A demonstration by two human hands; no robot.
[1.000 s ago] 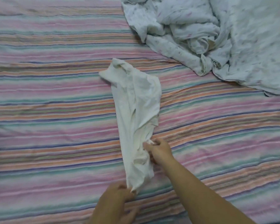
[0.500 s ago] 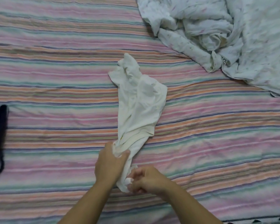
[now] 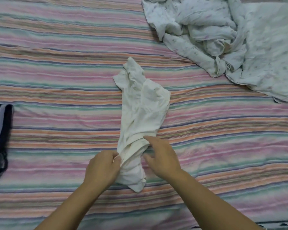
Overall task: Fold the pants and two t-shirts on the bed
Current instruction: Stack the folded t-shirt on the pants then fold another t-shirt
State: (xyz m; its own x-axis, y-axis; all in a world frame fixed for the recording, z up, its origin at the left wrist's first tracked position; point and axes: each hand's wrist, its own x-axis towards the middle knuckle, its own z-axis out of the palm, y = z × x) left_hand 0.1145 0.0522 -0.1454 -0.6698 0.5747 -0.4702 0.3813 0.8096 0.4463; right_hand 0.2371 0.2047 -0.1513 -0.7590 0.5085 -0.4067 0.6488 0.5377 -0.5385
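White t-shirt bunched at bed centre

The white t-shirt [image 3: 143, 113] is lying lengthwise on the striped bed [image 3: 56, 80]. The left hand [image 3: 103, 168] is pinching its near edge at 7 o'clock; the right hand [image 3: 161, 156] is resting spread-fingered at 5 o'clock. A pale blanket [image 3: 239, 39] is heaped at 1 o'clock, dark clothing [image 3: 0, 140] at 9 o'clock

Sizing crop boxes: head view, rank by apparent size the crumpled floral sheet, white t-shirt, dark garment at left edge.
1. Crumpled floral sheet, cut off by the frame.
2. White t-shirt.
3. Dark garment, smallest, but mostly out of frame.
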